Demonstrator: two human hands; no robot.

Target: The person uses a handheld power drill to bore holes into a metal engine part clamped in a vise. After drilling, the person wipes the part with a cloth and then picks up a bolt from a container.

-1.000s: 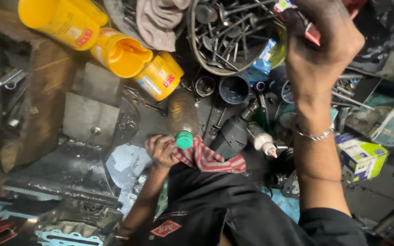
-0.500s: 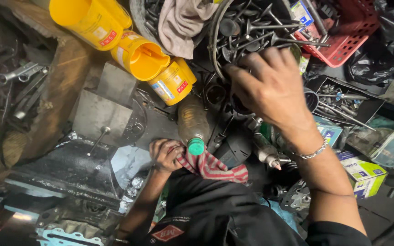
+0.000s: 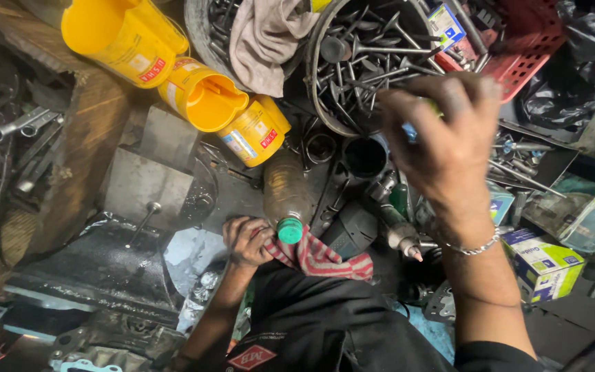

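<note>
1 head camera, looking steeply down, close over a crowded workshop floor.
It looks past the raised right hand (image 3: 442, 148) and low left hand (image 3: 246, 241), yellow jugs (image 3: 173, 69) along the top edge; no 2nd view to share.

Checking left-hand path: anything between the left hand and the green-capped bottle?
Only the striped rag: the left hand clutches its end, right beside the green cap of the bottle. Nothing else visible between them.
</note>
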